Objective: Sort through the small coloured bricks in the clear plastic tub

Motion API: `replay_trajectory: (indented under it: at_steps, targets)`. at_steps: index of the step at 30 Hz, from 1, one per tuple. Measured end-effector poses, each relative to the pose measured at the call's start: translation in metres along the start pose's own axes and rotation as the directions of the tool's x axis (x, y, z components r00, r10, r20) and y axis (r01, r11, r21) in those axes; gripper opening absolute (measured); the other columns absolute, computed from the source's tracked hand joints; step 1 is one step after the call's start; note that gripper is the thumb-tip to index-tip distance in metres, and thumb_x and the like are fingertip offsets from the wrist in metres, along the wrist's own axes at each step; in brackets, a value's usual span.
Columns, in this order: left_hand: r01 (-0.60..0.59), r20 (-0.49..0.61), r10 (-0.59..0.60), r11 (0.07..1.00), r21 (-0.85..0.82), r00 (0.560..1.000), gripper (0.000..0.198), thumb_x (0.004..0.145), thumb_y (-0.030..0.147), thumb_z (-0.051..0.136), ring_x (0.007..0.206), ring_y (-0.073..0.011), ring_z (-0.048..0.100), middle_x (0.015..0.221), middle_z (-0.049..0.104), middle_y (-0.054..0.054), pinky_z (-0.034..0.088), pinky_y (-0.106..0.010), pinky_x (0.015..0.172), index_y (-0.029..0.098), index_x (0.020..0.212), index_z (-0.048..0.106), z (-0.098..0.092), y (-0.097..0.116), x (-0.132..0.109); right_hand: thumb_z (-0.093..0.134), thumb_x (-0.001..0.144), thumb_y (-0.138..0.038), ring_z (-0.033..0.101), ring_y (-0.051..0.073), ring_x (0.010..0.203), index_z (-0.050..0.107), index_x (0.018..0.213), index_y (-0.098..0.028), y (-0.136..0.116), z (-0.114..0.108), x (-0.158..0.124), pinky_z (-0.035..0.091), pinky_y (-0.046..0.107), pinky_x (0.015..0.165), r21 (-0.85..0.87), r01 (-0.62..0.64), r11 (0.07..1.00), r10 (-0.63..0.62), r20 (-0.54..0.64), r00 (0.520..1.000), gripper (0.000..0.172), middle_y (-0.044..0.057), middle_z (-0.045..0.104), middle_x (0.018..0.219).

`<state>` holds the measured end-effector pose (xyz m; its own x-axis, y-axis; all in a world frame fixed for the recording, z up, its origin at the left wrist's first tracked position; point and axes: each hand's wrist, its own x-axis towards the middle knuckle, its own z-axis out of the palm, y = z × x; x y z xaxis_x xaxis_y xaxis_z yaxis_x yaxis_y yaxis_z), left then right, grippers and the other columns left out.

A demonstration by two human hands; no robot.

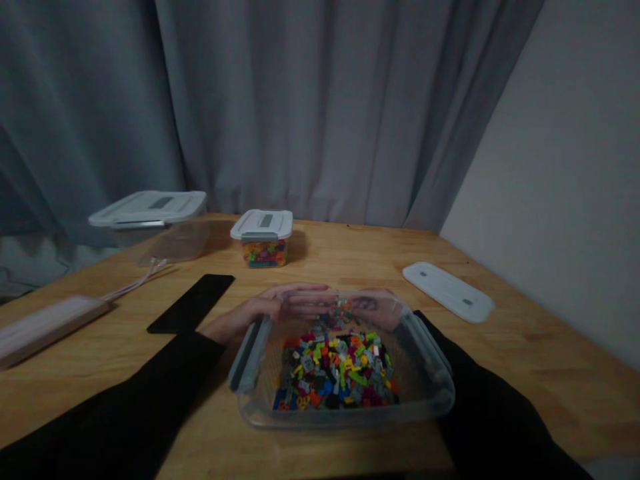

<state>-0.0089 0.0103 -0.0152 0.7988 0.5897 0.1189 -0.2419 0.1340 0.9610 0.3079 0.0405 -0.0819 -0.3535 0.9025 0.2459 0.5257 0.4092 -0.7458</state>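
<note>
A clear plastic storage box (345, 417) without its lid stands in front of me on the table, with grey clip handles on its left and right sides. Small multicoloured building bricks (340, 370) lie heaped on its floor. My left hand (270, 307) curves around the far left corner, its fingers stretched along the outside of the far wall. On the opposite corner, my right hand (377, 308) presses against the far wall from outside and shows blurred through the plastic. Both hands grip the box between them.
A white lid (447, 291) lies at the right. Behind are a small lidded box of bricks (263, 250) and a larger lidded clear box (160, 233). A black phone-like slab (193, 305) and a white power strip (55, 327) with cables lie at the left. Grey curtains (300, 113) hang behind.
</note>
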Motion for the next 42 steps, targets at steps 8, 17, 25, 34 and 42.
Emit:
replay_trajectory:
  at_steps: [8, 17, 25, 34, 42]
  targets:
    - [-0.018, 0.053, 0.019, 1.000, -0.021, 0.998, 0.081, 0.061, 0.014, 0.061, 0.143, -0.0409, 0.051, 0.151, 0.061, -0.011, 0.033, -0.053, 0.123, 0.020, 0.142, 0.066, -0.008, -0.005, 0.005, 0.076, 0.083, -0.033, 0.072, 0.020, 0.078, 0.080, 0.106, -0.020, 0.005, -0.003, 0.002, 0.059, 0.030, 0.070, -0.028, 0.020, 0.999, -0.020, -0.024, 1.000, 0.026, 0.007, 0.078, 0.091]
    - [-0.006, 0.030, 0.006, 1.000, -0.007, 1.000, 0.080, 0.060, 0.014, 0.061, 0.141, -0.0404, 0.052, 0.148, 0.063, -0.009, 0.032, -0.055, 0.123, 0.022, 0.140, 0.068, -0.005, -0.002, 0.004, 0.076, 0.084, -0.032, 0.074, 0.022, 0.081, 0.080, 0.103, -0.020, 0.004, -0.002, 0.000, 0.060, 0.035, 0.076, -0.057, 0.012, 0.998, -0.013, -0.005, 1.000, 0.023, 0.008, 0.080, 0.092]
    - [0.002, 0.006, -0.002, 1.000, 0.011, 1.000, 0.079, 0.063, 0.014, 0.061, 0.143, -0.0403, 0.051, 0.150, 0.062, -0.009, 0.029, -0.054, 0.125, 0.020, 0.142, 0.067, 0.003, 0.003, 0.001, 0.077, 0.082, -0.026, 0.073, 0.020, 0.076, 0.081, 0.103, -0.020, -0.006, -0.004, -0.001, 0.059, 0.031, 0.072, -0.082, 0.003, 0.997, -0.001, 0.021, 1.000, 0.022, 0.007, 0.081, 0.089]
    - [-0.009, 0.027, 0.009, 1.000, 0.006, 1.000, 0.080, 0.061, 0.013, 0.059, 0.143, -0.0385, 0.051, 0.150, 0.062, -0.009, 0.031, -0.052, 0.124, 0.022, 0.141, 0.067, -0.002, -0.001, 0.002, 0.073, 0.084, -0.026, 0.073, 0.021, 0.077, 0.082, 0.096, -0.021, -0.015, -0.003, -0.002, 0.058, 0.031, 0.073, -0.131, 0.016, 0.991, -0.016, 0.002, 1.000, 0.016, 0.006, 0.081, 0.086]
    - [-0.022, 0.043, 0.021, 0.999, 0.029, 0.999, 0.082, 0.061, 0.014, 0.058, 0.142, -0.0385, 0.052, 0.151, 0.062, -0.007, 0.032, -0.052, 0.123, 0.024, 0.142, 0.066, -0.003, -0.001, 0.003, 0.071, 0.087, -0.030, 0.074, 0.023, 0.075, 0.082, 0.100, -0.019, -0.008, -0.006, 0.000, 0.059, 0.033, 0.070, -0.135, 0.008, 0.991, -0.010, -0.016, 1.000, 0.021, 0.009, 0.079, 0.083]
